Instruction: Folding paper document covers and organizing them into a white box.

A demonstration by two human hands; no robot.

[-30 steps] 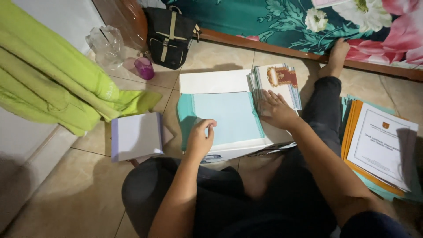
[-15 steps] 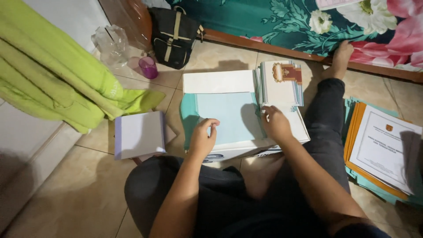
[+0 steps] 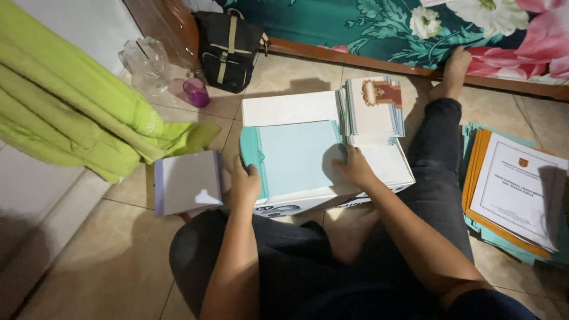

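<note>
A person is sitting cross-legged on the tiled floor (image 3: 118, 272), and both hands are resting on a pale teal sheet (image 3: 293, 157) lying on a white box (image 3: 332, 192) in front of the knees. The left hand (image 3: 244, 185) is gripping the sheet's darker left edge, fingers curled over it; the right hand (image 3: 354, 168) is pressing flat on its right edge, fingers together, clamped on nothing. The 2 hands are well apart. The box's front face is mostly hidden by the legs. Behind the right hand, a stack of decorated booklets (image 3: 374, 106) is leaning at the box's far right corner. A white notebook (image 3: 188, 182) is lying left of the box. At the right, a pile of orange and teal folders (image 3: 510, 189) is partly in shadow and cut off by the frame edge.
</note>
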